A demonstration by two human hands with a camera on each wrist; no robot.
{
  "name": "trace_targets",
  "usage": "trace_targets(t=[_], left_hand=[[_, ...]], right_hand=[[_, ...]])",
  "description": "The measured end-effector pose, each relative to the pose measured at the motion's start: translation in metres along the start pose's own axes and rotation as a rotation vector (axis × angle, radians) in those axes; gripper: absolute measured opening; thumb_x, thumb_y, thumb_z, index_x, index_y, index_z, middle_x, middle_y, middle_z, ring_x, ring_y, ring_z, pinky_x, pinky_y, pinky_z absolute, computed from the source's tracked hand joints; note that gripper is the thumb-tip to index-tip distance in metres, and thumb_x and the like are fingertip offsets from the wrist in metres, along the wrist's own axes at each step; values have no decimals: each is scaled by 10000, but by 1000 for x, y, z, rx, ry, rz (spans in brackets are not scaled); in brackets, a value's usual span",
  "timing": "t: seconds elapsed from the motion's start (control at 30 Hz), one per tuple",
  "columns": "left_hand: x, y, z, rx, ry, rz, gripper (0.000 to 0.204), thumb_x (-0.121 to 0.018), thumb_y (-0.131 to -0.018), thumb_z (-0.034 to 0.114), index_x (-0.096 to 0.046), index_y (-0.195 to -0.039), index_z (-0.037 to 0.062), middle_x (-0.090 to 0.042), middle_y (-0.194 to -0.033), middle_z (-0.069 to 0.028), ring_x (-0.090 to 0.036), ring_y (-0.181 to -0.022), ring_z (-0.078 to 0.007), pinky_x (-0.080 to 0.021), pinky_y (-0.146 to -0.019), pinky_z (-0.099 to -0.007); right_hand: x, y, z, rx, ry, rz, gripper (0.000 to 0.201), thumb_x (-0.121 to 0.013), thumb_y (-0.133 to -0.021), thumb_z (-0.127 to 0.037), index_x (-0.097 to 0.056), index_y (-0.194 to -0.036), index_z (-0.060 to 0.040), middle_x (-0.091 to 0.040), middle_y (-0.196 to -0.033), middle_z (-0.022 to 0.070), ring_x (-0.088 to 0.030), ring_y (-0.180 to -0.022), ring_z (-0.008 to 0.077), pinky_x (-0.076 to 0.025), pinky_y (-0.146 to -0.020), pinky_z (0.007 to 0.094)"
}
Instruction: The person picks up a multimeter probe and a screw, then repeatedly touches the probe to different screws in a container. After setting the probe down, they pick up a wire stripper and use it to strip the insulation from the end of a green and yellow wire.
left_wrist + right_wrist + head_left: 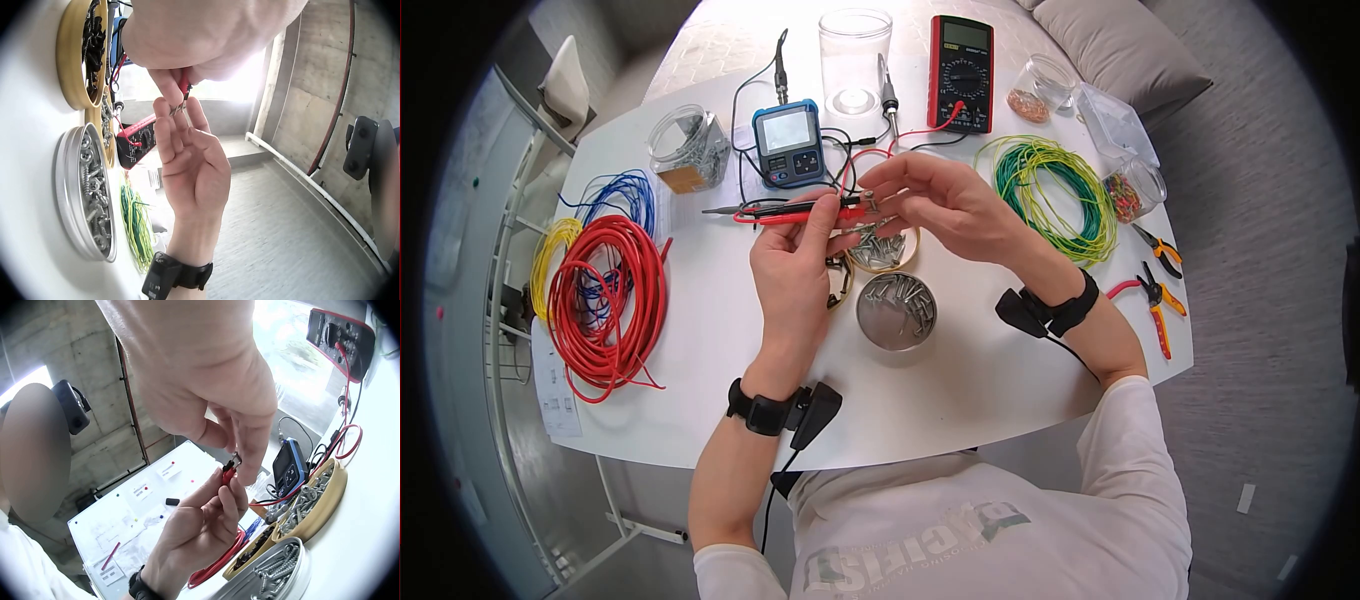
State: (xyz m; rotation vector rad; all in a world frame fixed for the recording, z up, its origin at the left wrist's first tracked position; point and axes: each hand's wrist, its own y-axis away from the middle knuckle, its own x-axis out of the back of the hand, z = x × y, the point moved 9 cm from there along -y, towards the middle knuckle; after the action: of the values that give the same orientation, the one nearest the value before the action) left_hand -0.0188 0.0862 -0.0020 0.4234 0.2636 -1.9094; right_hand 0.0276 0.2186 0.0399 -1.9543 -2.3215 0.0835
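Observation:
My left hand (793, 262) holds a red test probe (800, 216) and a black test probe (785, 208) side by side, thumb on top. Their dark ends point toward my right hand (960, 215). A small metal screw (869, 202) sits at these ends, pinched by the right fingertips. Seen from the left wrist, the right palm (197, 178) faces up and the screw (177, 109) shows at its fingertips. In the right wrist view, the screw (237, 457) lies just above the red probe (229, 475). Below the hands are a round tin of screws (897, 312) and a yellowish tub (882, 268) of screws.
Behind the hands stand a blue handheld meter (789, 143), a red multimeter (961, 75) and a clear jar (855, 60). Red wire coils (607, 305) lie left. Green-yellow wire (1055, 198), a jar (1135, 190) and pliers (1157, 310) are right.

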Motion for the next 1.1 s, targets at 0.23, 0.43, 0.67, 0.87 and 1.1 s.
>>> trace_targets(t=[0.23,0.43,0.67,0.87,1.1], left_hand=[[3,-2,-1,-9,8,17,224,-625,-934,155,-632,-1059,-30,-676,-920,-90,-670,-797,-138,-567,-668,-227],[6,-3,0,-33,24,44,228,-628,-931,153,-633,-1059,-35,-676,-905,-101,-675,-803,-152,-569,-669,-238],[7,-2,3,-43,37,77,222,-627,-930,146,-632,-1059,-35,-673,-914,-104,-674,-809,-153,-576,-673,-244],[6,-2,2,-30,37,63,218,-633,-926,147,-633,-1057,-28,-675,-916,-96,-672,-798,-147,-573,-669,-244],[7,-2,1,-20,26,65,218,-638,-925,156,-637,-1049,-24,-679,-908,-98,-675,-791,-150,-564,-661,-240]], right_hand=[[7,-1,1,24,18,55,282,-468,-969,-36,-497,-1239,43,-608,-1106,116,-635,-1021,176,-536,-863,296],[17,0,5,16,469,87,157,-535,-952,-68,-573,-1082,8,-657,-1016,91,-654,-913,151,-517,-771,259],[-48,26,5,69,929,-481,140,-639,-817,-100,-610,-943,-47,-621,-849,97,-631,-763,287,-509,-683,387],[-66,40,26,9,1085,-603,129,-655,-810,-145,-594,-852,-39,-582,-854,105,-625,-772,313,-503,-682,417],[-69,39,17,21,1113,-537,79,-613,-802,-89,-627,-835,-19,-619,-847,132,-638,-742,320,-513,-671,416]])
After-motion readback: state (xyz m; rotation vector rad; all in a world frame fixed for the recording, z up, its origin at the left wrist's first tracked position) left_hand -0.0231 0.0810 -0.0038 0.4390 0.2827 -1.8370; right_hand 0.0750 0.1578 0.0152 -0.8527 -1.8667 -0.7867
